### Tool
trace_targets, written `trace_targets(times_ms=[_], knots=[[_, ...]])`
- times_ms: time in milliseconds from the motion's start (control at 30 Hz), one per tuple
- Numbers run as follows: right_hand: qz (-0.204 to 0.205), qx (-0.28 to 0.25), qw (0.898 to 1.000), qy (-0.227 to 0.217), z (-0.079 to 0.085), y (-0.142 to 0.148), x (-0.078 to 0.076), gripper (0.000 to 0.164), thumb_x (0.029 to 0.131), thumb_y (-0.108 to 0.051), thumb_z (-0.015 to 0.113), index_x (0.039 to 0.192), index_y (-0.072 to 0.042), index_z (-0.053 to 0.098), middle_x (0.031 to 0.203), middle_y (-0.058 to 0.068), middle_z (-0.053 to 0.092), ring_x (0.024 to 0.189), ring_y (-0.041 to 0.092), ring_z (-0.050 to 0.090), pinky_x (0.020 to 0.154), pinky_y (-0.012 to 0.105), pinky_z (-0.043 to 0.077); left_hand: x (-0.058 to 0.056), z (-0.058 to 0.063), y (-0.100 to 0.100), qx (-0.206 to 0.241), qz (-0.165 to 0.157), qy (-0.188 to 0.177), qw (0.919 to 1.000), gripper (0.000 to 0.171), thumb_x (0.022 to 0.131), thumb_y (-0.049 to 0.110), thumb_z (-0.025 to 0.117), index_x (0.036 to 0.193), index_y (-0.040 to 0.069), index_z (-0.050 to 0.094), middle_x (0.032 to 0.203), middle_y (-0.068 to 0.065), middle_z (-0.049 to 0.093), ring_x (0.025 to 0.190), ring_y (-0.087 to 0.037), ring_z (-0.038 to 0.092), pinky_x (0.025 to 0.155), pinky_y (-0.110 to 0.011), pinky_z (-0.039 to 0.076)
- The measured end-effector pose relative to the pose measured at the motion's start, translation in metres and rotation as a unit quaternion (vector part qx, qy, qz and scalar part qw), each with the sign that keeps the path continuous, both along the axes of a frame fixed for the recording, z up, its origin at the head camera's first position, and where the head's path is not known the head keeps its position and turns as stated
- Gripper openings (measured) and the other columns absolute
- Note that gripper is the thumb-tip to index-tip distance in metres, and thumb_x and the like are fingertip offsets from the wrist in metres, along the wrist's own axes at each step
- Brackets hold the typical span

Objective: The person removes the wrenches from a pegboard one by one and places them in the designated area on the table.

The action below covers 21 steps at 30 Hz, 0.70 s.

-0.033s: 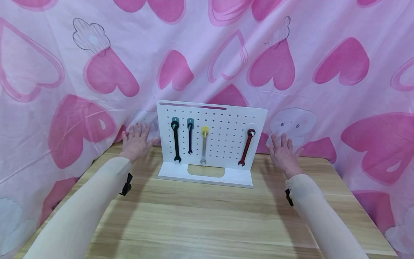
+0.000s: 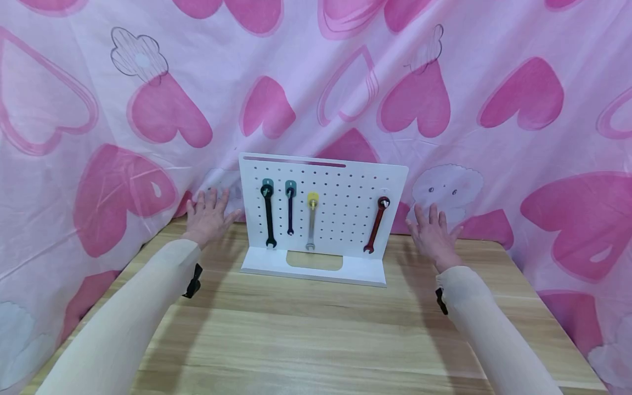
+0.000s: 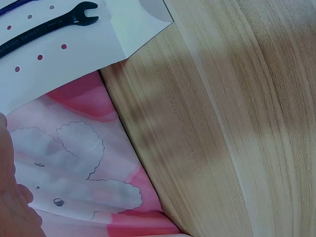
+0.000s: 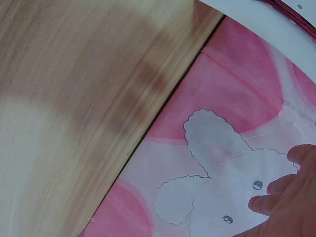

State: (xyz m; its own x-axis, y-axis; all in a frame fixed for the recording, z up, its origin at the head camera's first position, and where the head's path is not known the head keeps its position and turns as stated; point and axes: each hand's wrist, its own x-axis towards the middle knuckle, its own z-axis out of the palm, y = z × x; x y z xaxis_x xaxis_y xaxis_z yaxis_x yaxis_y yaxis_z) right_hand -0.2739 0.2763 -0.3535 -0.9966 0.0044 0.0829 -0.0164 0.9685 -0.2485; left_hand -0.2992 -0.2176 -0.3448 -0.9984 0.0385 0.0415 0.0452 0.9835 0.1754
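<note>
My left hand (image 2: 206, 218) is held left of a white pegboard (image 2: 353, 226), fingers spread and nothing in it. On the other side, my right hand (image 2: 434, 237) is likewise spread, holding nothing. Wrenches hang from pegs on the board: a black one (image 2: 269, 219) at the left, then a small dark blue one (image 2: 290, 214), a silver one (image 2: 311, 226) near the middle and a red one (image 2: 377, 226) at the right. The left wrist view catches the black wrench's open end (image 3: 85, 15); the right wrist view shows part of the red wrench (image 4: 296, 17).
The pegboard stands on its white base (image 2: 261, 260) near the back of a wooden table (image 2: 316, 334). A pink curtain (image 2: 316, 60) with hearts hangs behind and along both sides. Teal and yellow tags (image 2: 313, 196) sit behind several of the pegs.
</note>
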Motion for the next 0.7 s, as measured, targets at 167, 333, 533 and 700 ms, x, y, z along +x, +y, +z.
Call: trace_targets(times_ms=[167,333,533,700], knots=[[-0.001,-0.002,1.000,0.001,-0.0010,0.0020,-0.0013,0.067,0.100,-0.054,0.020,0.151,-0.012,0.007,0.153,0.028,-0.006,0.138,0.051,-0.005,0.095,0.079,-0.013,0.0003,-0.0002,0.0003,0.002,-0.004,0.001,1.0000,0.074,0.098,0.053,0.029,0.151,0.013,-0.002,0.155,-0.022,-0.008,0.139,-0.046,-0.011,0.108,-0.064,-0.015],[0.002,-0.001,1.000,0.002,-0.0018,0.0041,-0.0023,0.069,0.099,-0.054,0.021,0.151,-0.011,0.007,0.153,0.029,-0.006,0.138,0.051,-0.002,0.095,0.079,-0.012,0.0009,0.0003,0.0009,0.005,-0.006,0.000,1.0000,0.074,0.098,0.053,0.029,0.151,0.012,-0.002,0.155,-0.023,-0.009,0.139,-0.046,-0.012,0.108,-0.064,-0.015],[0.004,-0.018,1.000,0.010,-0.0039,0.0060,-0.0005,0.067,0.101,-0.050,0.024,0.151,-0.008,0.009,0.152,0.031,-0.003,0.137,0.052,0.001,0.096,0.079,-0.010,0.0014,-0.0013,0.0010,0.011,-0.006,0.003,0.9999,0.074,0.098,0.054,0.029,0.151,0.012,-0.002,0.155,-0.022,-0.009,0.139,-0.046,-0.013,0.108,-0.064,-0.016],[0.001,-0.061,0.998,0.034,-0.0063,0.0072,0.0017,0.063,0.102,-0.045,0.027,0.150,-0.007,0.012,0.151,0.033,0.003,0.135,0.055,0.008,0.100,0.076,-0.006,0.0018,-0.0039,0.0006,0.022,-0.007,0.007,0.9997,0.075,0.098,0.054,0.029,0.151,0.011,-0.002,0.155,-0.022,-0.010,0.139,-0.046,-0.013,0.108,-0.063,-0.017]])
